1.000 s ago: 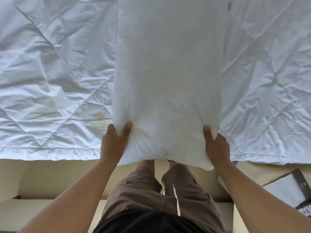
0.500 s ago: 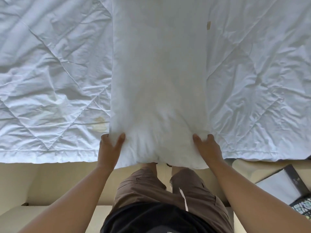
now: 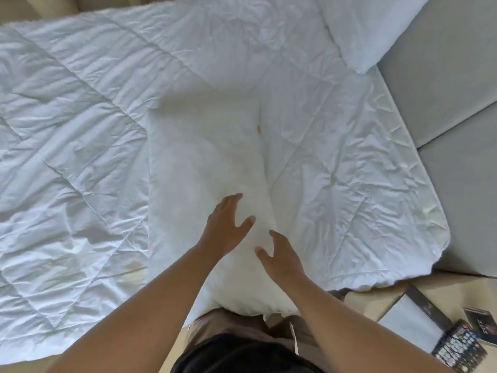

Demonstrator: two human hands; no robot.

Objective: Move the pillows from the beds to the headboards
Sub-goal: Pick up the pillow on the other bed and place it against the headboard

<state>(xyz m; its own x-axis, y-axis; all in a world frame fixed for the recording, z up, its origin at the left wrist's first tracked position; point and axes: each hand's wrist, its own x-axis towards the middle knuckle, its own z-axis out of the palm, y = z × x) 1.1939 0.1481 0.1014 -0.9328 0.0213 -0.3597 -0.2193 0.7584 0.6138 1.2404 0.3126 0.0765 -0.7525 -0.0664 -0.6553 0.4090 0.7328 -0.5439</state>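
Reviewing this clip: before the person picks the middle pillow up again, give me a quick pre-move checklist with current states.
1. Left hand free: ok, open over the pillow, gripping nothing.
2. Right hand free: ok, open, fingers spread.
3. Pillow fully supported on the quilt: not ok, its near end overhangs the bed edge.
4. Nothing lying on the pillow: ok.
5. Headboard has space: ok, beside the second pillow.
6. Hands touching the pillow: cannot tell.
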